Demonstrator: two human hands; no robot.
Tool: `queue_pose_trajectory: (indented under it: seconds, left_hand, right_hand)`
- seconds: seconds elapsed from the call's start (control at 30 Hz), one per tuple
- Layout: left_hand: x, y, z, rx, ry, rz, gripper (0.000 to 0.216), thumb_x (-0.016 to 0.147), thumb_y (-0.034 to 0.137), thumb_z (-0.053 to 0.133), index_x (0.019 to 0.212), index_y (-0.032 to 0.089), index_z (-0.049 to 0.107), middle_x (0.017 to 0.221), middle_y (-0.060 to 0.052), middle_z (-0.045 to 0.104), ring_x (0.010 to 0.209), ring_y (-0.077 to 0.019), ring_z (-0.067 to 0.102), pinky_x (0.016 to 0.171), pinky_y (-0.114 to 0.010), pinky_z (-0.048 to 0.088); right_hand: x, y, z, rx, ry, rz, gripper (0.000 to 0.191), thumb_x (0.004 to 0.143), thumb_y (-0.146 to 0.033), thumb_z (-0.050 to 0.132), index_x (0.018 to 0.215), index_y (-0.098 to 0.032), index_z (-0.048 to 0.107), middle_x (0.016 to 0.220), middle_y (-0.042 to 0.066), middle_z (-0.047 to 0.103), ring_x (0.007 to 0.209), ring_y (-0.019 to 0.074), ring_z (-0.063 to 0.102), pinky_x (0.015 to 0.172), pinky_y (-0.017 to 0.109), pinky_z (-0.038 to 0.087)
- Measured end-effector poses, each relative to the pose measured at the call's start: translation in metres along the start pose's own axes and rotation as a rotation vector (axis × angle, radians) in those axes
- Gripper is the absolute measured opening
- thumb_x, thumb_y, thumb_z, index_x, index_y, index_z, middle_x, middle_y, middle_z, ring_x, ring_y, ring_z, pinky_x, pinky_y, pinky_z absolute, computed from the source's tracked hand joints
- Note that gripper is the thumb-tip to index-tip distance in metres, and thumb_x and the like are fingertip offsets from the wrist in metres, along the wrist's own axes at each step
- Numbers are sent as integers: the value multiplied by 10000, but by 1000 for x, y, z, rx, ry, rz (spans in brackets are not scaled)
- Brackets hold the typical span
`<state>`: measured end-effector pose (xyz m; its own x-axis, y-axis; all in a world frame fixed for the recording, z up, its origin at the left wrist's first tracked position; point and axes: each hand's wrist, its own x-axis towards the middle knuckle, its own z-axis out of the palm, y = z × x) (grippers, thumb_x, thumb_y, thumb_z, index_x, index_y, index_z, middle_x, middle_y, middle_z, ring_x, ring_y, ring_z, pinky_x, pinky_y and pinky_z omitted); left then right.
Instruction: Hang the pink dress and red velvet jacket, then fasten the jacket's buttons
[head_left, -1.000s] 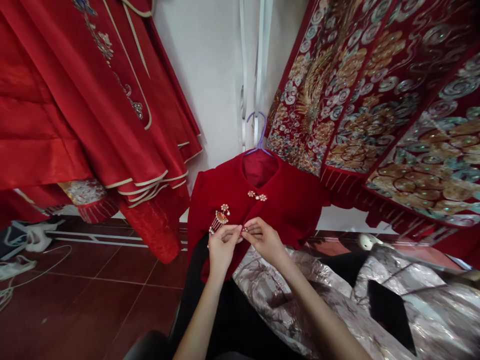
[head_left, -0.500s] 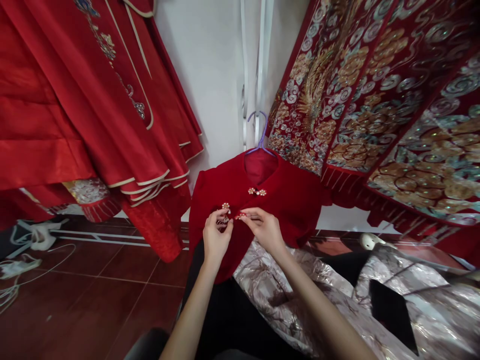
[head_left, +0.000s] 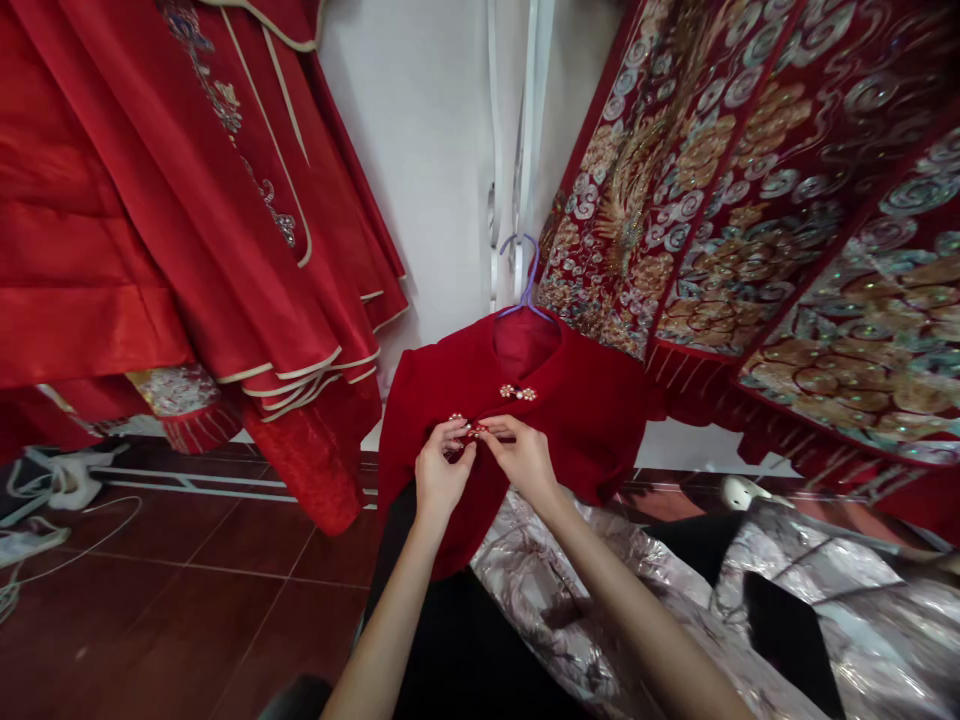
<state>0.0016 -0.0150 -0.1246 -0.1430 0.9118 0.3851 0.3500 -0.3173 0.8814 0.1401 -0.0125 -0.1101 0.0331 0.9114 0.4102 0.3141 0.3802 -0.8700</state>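
A dark red velvet jacket [head_left: 585, 400] hangs on a purple hanger [head_left: 525, 285] in front of me. A pearl clasp [head_left: 517, 393] is fastened at its collar. Just below it, my left hand [head_left: 441, 470] and my right hand [head_left: 517, 458] meet at the front opening, fingertips pinched together on a second pearl clasp [head_left: 459, 424]. The tasselled brooch on the jacket's chest is hidden behind my left hand.
Red satin robes [head_left: 150, 200] hang at the left. Heavily embroidered red and gold garments [head_left: 750, 200] hang at the right. Silvery patterned fabric [head_left: 585, 590] lies below my arms. Cables [head_left: 45, 500] lie on the dark red tiled floor [head_left: 187, 610].
Both hands rose from lower on the jacket front to just under the collar clasp. The tasselled brooch, plain a second ago, is now covered by my left hand.
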Motion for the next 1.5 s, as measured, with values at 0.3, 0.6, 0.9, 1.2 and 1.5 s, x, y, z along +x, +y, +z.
queue_pose_trajectory:
  seconds: [0.3, 0.6, 0.9, 1.2, 1.5]
  left_hand:
    - [-2, 17, 1, 335, -48, 14, 351, 751, 197, 617, 1101, 227, 616, 1059, -42, 681, 762, -153, 645, 779, -322, 508]
    - [-6, 15, 1, 293, 33, 72, 274, 776, 195, 586, 1045, 210, 634, 986, -32, 708, 734, -134, 659, 765, -282, 517]
    - [2, 11, -5, 287, 102, 58, 211, 787, 263, 609, 963, 217, 716, 862, -24, 746, 733, -158, 695, 785, -284, 529]
    - [11, 15, -14, 340, 10, 42, 183, 773, 218, 634, 922, 230, 738, 857, -26, 743, 759, -176, 677, 776, -315, 515]
    - [-16, 9, -13, 137, 71, 150, 255, 818, 229, 562, 1059, 196, 637, 995, -68, 647, 816, -149, 636, 817, -315, 509]
  right_hand:
    - [5, 11, 1, -64, -7, -65, 163, 818, -208, 552, 939, -199, 660, 912, 34, 702, 821, 160, 672, 735, 279, 563]
    - [3, 7, 0, 42, -38, -50, 146, 820, -243, 566, 922, -206, 663, 909, 15, 708, 823, 146, 670, 682, 238, 558]
    - [9, -1, 10, 80, -27, -64, 150, 813, -234, 578, 922, -199, 675, 884, 19, 701, 803, 146, 670, 684, 248, 574]
    - [6, 4, 16, 35, 47, -140, 152, 843, -253, 564, 931, -198, 676, 899, 29, 682, 791, 140, 661, 753, 262, 572]
    - [-1, -1, -32, 22, -178, -33, 212, 848, -282, 563, 1002, -225, 697, 992, 19, 724, 887, 159, 688, 786, 279, 571]
